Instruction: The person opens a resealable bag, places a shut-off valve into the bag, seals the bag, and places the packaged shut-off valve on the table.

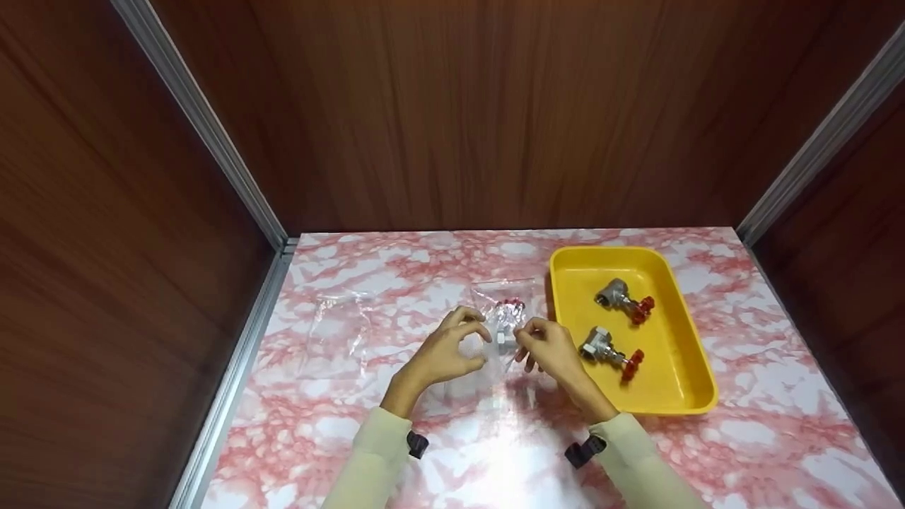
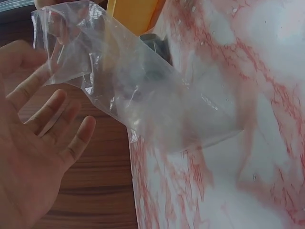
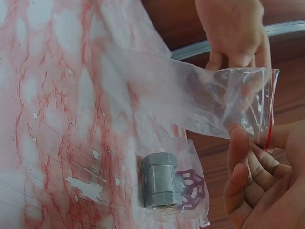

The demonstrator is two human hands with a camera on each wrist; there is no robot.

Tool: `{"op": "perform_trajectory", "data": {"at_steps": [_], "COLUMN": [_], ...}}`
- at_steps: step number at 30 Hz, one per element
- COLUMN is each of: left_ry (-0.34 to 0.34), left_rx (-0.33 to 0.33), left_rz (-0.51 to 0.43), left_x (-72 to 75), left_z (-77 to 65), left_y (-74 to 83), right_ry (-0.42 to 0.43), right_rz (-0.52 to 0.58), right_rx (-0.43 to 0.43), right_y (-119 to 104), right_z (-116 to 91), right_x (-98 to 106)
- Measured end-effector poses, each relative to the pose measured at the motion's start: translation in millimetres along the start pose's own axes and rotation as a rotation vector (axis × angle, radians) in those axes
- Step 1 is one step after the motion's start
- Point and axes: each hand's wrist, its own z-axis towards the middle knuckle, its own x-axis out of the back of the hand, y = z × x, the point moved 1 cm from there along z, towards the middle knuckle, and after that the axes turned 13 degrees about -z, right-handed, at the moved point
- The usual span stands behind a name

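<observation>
Between the hands hangs a clear zip-lock bag [image 2: 157, 105] with a red strip at its mouth, seen in the right wrist view. My right hand [image 1: 551, 348] pinches that mouth edge between thumb and fingers. My left hand [image 1: 445, 348] is at the bag's other side, its fingers spread and fairly straight; some show through the plastic. The held bag looks flat, with nothing inside it. Just beyond the hands, a grey metal valve [image 3: 161, 181] with a red handwheel [image 3: 193, 189] lies in another clear bag [image 1: 488, 288] on the table.
To the right stands a yellow tray [image 1: 672, 283] with two metal valves inside, a far one [image 1: 616, 293] and a near one [image 1: 599, 344], both with red handwheels. Another clear bag [image 1: 338, 332] lies flat at the left. Wood-grain panels [image 1: 452, 127] enclose the marbled table [image 1: 763, 339].
</observation>
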Motion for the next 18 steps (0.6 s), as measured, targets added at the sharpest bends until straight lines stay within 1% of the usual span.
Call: {"op": "perform_trajectory", "data": {"at_steps": [4,12,18], "left_ry": [-0.001,0.019,0.028], "left_rx": [-0.005,-0.053,-0.074], "left_rz": [0.000,-0.075,-0.094], "left_x": [-0.4,2.5,1.2], "left_z": [-0.4,0.4,0.9], "left_y": [-0.8,0.5,-0.2], "right_ry": [-0.005,-0.008,-0.022], "right_rz": [-0.019,-0.025,-0.044], "right_rx": [-0.009,-0.039,-0.035], "right_y": [0.8,4.1,4.5], "right_z": [-0.4,0.3,1.3], "right_x": [0.9,2.8,3.5]}}
